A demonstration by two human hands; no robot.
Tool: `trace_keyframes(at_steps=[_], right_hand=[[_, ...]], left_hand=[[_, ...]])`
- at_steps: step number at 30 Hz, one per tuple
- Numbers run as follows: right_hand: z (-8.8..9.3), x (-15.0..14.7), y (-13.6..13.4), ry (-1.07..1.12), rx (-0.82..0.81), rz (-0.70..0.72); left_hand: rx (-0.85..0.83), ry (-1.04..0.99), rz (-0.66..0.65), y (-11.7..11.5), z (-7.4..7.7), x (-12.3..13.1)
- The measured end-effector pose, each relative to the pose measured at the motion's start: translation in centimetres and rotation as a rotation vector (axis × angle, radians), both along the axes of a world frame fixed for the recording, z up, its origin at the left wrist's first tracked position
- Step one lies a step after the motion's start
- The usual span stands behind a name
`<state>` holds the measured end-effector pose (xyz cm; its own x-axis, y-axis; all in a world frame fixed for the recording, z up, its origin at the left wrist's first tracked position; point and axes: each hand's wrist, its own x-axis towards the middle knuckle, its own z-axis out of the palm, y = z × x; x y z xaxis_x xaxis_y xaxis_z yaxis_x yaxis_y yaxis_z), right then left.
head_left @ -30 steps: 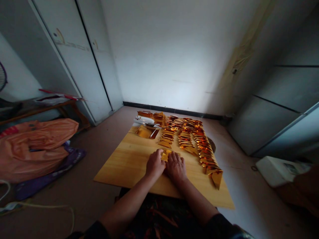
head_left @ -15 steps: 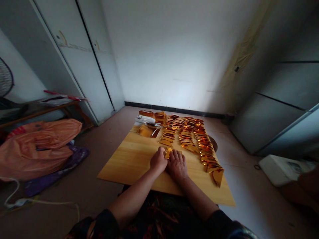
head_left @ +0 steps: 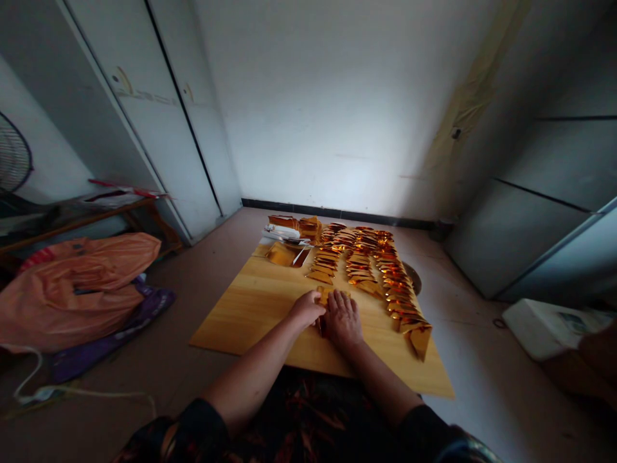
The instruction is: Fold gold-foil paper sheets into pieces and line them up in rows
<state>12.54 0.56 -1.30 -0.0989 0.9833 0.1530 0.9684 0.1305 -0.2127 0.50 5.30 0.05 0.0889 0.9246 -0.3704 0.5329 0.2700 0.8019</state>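
A piece of shiny gold foil paper [head_left: 325, 292] lies on the wooden board [head_left: 250, 302], partly covered by both hands. My left hand [head_left: 306, 310] pinches its left side between thumb and fingers. Stretched out flat, my right hand [head_left: 343, 318] presses on the paper from the right. Folded gold foil pieces [head_left: 365, 257] stand in overlapping rows beyond the hands and down the board's right side. Flat gold sheets [head_left: 284, 254] lie at the back left.
White packets [head_left: 282, 231] and stacked gold paper [head_left: 308, 226] sit at the board's far left corner. An orange plastic bag [head_left: 91, 276] lies on the floor at left, near a fan [head_left: 14, 154]. At right is a white box [head_left: 547, 328].
My left hand has turned, its thumb and fingers shifting slightly down and left along the paper. The right hand stays nearly in place, pressed flat.
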Motion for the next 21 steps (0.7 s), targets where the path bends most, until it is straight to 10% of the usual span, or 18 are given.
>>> trace_keyframes(at_steps=[8,17,21], right_hand=[[0.8,-0.5,-0.1,-0.040,-0.046,0.028],[0.9,-0.6,0.1,-0.036,-0.111,0.029],[1.2,-0.7,0.1,-0.039,-0.133,0.020]], left_hand=[[0.132,-0.037,-0.194,-1.7,-2.0,-1.6],[0.060,0.073,-0.311,-3.5,0.0,-5.0],[0.491,0.214,-0.431,-4.2,0.6,-6.6]])
